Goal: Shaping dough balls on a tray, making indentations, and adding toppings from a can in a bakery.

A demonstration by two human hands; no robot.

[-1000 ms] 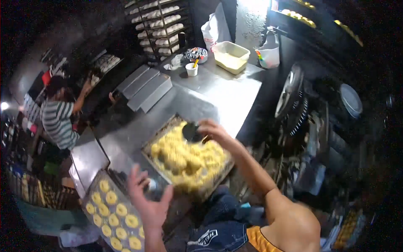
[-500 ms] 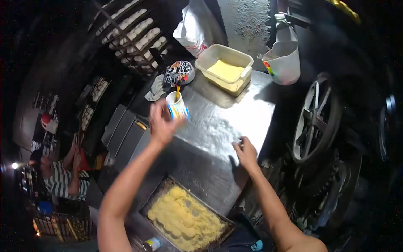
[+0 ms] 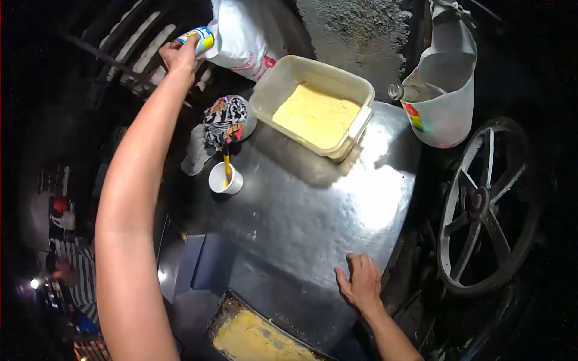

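Left hand [image 3: 179, 60] curled round blue-and-yellow cylindrical metal can [image 3: 203, 38], out left of rectangular translucent plastic tub [image 3: 283, 82]; right hand [image 3: 362, 281] empty, loosely half-open, on tub's near side.

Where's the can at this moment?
In the head view, the can is at the upper left, held in the left hand, and appears just left of the white sack.
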